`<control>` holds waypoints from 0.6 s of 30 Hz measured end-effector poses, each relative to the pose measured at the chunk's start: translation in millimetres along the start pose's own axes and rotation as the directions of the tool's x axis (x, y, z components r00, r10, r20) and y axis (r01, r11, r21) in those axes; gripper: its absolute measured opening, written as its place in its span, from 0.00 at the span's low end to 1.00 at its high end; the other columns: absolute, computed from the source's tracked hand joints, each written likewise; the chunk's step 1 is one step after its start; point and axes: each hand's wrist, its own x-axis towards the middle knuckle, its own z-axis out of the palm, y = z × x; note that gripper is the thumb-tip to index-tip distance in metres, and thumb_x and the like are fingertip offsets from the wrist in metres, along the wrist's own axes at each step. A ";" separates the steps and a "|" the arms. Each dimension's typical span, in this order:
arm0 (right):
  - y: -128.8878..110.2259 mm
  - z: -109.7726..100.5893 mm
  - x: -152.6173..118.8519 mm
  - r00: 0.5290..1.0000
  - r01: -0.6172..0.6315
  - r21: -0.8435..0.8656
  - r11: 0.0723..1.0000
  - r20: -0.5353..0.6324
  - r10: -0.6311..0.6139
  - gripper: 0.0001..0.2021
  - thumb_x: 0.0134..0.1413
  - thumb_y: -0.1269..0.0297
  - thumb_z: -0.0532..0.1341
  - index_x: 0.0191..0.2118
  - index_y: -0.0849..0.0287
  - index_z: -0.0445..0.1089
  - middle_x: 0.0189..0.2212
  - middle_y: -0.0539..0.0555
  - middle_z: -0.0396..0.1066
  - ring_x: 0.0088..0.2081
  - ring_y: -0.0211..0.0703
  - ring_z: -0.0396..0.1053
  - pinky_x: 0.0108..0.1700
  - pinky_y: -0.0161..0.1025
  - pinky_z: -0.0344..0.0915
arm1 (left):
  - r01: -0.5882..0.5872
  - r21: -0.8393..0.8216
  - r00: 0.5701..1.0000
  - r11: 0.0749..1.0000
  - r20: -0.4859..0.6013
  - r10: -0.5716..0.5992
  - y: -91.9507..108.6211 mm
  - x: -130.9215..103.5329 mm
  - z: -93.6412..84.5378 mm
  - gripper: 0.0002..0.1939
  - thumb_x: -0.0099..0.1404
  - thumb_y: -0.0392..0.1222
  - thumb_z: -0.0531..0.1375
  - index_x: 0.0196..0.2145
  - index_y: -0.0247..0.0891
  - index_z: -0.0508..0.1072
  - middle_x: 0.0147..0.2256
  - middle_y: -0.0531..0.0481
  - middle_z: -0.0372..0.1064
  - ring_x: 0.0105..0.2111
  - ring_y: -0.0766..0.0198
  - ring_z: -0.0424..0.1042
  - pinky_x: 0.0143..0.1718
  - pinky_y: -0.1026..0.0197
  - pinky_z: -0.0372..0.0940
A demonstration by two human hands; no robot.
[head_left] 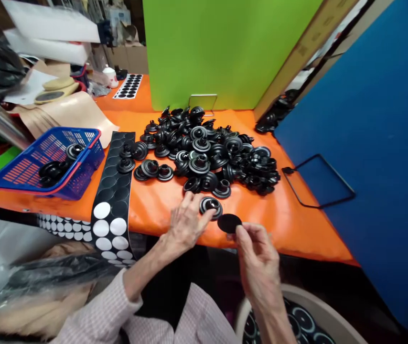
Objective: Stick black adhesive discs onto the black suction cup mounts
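Observation:
My left hand (186,222) is at the table's front edge, its thumb and fingers about a black round stepped part (211,207) with a raised hub. This part stays on the table under the thumb. To its right, my right hand (259,248) pinches a thin black round sticker (230,223) by its edge. The sticker is held flat, just beside the part. Beyond both hands lies a big heap of similar black parts (199,162). A black strip of round stickers (116,177) runs over the front edge at left, with bare white circles (102,210) on its lower end.
A blue basket (46,160) with several black parts stands at left. An upright green panel (221,52) is behind the heap, and a blue panel (365,143) with a wire loop is at right. A pale tub (324,306) holding black parts sits below the table.

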 end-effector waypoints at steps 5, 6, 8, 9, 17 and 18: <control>9.8 -32.0 0.3 0.998 -0.041 -0.092 0.995 0.052 0.046 0.14 0.49 0.50 0.65 0.34 0.55 0.71 0.28 0.49 0.69 0.30 0.40 0.68 0.35 0.37 0.67 | 0.005 -0.183 1.000 0.983 0.026 0.000 -3.7 11.1 19.2 0.05 0.58 0.39 0.61 0.35 0.39 0.71 0.38 0.45 0.69 0.44 0.54 0.66 0.48 0.52 0.61; 10.5 -31.3 -1.6 0.996 -0.030 -0.120 0.992 0.079 0.040 0.13 0.50 0.51 0.64 0.34 0.55 0.71 0.28 0.50 0.70 0.30 0.40 0.69 0.35 0.37 0.68 | 0.089 -0.343 0.995 0.935 0.066 -0.070 -6.1 8.8 13.2 0.07 0.59 0.42 0.61 0.35 0.39 0.70 0.37 0.46 0.69 0.41 0.57 0.67 0.47 0.53 0.62; 9.8 -24.6 -5.2 0.992 0.011 -0.156 0.988 0.128 0.009 0.12 0.52 0.51 0.63 0.34 0.55 0.71 0.29 0.50 0.70 0.32 0.41 0.69 0.37 0.38 0.68 | 0.300 -0.637 0.954 0.710 0.212 -0.213 -10.6 1.9 -4.4 0.13 0.59 0.47 0.62 0.39 0.40 0.68 0.36 0.50 0.69 0.36 0.61 0.69 0.41 0.55 0.66; 8.4 -19.3 -6.5 0.988 0.037 -0.168 0.985 0.154 -0.010 0.12 0.53 0.52 0.62 0.34 0.55 0.71 0.30 0.51 0.71 0.33 0.41 0.70 0.38 0.38 0.68 | 0.377 -0.726 0.925 0.574 0.273 -0.262 -12.4 -2.1 -14.2 0.15 0.58 0.49 0.63 0.41 0.41 0.67 0.35 0.51 0.69 0.34 0.62 0.70 0.38 0.57 0.68; -15.5 24.6 -4.2 0.960 -0.005 -0.015 1.000 0.280 0.009 0.14 0.51 0.53 0.64 0.38 0.56 0.68 0.26 0.47 0.67 0.28 0.37 0.66 0.31 0.34 0.64 | 0.400 -0.842 0.901 0.362 0.289 -0.323 -26.0 -30.7 -62.8 0.14 0.60 0.45 0.63 0.39 0.32 0.74 0.42 0.42 0.73 0.41 0.57 0.72 0.37 0.59 0.70; -17.0 28.6 -3.5 0.954 -0.054 -0.003 0.999 0.296 0.052 0.13 0.50 0.52 0.65 0.34 0.56 0.68 0.26 0.48 0.67 0.28 0.37 0.65 0.31 0.34 0.63 | 0.386 -0.834 0.912 0.394 0.281 -0.300 -27.8 -34.1 -65.2 0.13 0.59 0.42 0.63 0.41 0.33 0.75 0.43 0.42 0.73 0.42 0.57 0.72 0.38 0.59 0.70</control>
